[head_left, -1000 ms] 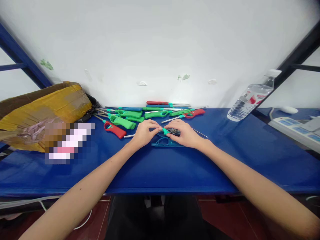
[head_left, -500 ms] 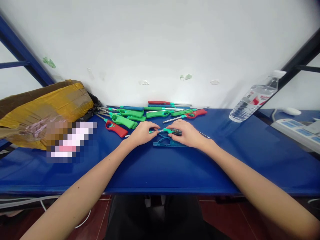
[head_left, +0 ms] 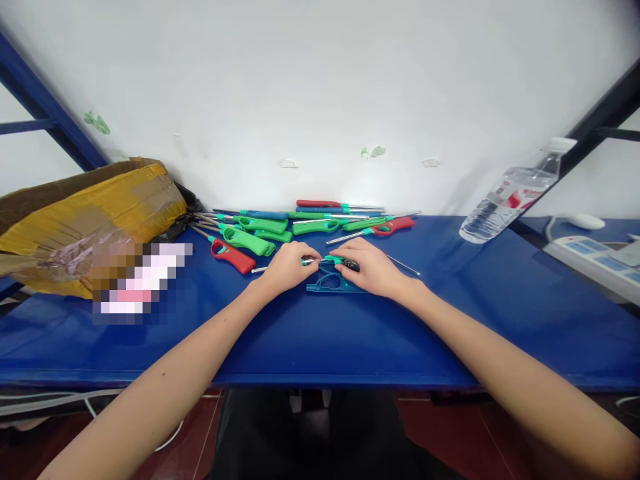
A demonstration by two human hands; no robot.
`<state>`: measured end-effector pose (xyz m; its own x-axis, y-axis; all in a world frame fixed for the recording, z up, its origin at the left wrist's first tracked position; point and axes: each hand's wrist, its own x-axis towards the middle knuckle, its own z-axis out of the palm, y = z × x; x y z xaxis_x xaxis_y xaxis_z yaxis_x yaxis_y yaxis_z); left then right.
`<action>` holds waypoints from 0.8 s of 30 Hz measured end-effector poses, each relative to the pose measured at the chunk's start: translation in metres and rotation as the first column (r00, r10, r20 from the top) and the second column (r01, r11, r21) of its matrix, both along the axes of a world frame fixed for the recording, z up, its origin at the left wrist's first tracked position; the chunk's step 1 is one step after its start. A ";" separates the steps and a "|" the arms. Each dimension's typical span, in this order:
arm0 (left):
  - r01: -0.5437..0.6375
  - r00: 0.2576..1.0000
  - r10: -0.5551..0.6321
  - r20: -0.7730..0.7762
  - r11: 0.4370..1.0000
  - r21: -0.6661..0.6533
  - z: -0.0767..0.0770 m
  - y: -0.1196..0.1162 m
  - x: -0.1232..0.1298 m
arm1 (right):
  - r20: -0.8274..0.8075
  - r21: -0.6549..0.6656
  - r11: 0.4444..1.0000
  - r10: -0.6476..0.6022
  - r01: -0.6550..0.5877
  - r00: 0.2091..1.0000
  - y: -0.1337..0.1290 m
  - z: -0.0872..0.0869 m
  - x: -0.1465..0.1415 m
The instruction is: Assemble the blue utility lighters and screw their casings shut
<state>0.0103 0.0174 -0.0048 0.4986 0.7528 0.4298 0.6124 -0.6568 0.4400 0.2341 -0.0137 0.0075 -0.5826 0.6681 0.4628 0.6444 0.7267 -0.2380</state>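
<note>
My left hand [head_left: 289, 268] is closed in a pinch on a slim metal lighter tube [head_left: 259, 270], whose silver end sticks out to the left. Facing it, my right hand [head_left: 374, 268] grips a lighter's inner part [head_left: 350, 265], black with a teal trigger piece. The fingertips of both hands almost meet, and a thin link between the two pieces is too small to make out. Just below my right hand lies a blue lighter handle shell [head_left: 320, 289], its right end hidden by the hand. A thin metal rod [head_left: 406, 266] lies beyond the right wrist.
Several green lighters [head_left: 249, 241] and a red lighter [head_left: 233, 257] lie left of my hands. Another red-handled lighter [head_left: 395, 227] lies behind. A taped cardboard box [head_left: 90, 223] occupies the left side. On the right are a water bottle [head_left: 515, 197] and a power strip [head_left: 595, 257].
My right hand has shifted slightly left and turned a little, so more of the blue shell shows. Both hands keep hold of their parts.
</note>
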 end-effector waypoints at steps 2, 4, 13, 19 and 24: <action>0.009 1.000 -0.009 0.001 1.000 0.005 0.000 0.000 0.000 | 0.006 -0.025 1.000 0.019 -0.019 1.000 0.000 0.000 0.000; 0.015 1.000 -0.015 0.000 1.000 0.008 0.001 -0.001 0.001 | 0.016 -0.043 0.999 0.031 -0.030 0.999 0.000 0.001 0.000; 0.024 1.000 -0.024 -0.019 1.000 0.019 0.000 -0.002 0.002 | 0.019 -0.064 0.997 0.033 -0.032 0.999 0.001 0.002 0.004; 0.005 1.000 -0.004 -0.021 1.000 0.027 -0.002 -0.004 0.003 | 0.071 -0.021 0.996 0.084 -0.083 0.994 0.001 0.001 0.007; 0.036 0.999 -0.033 -0.030 0.997 0.074 -0.005 -0.004 0.003 | 0.027 -0.039 0.998 0.059 -0.057 0.998 -0.001 -0.001 0.006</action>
<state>0.0136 0.0133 -0.0095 0.5368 0.7012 0.4693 0.6008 -0.7082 0.3709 0.2396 -0.0149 0.0066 -0.6334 0.6497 0.4202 0.6083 0.7538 -0.2485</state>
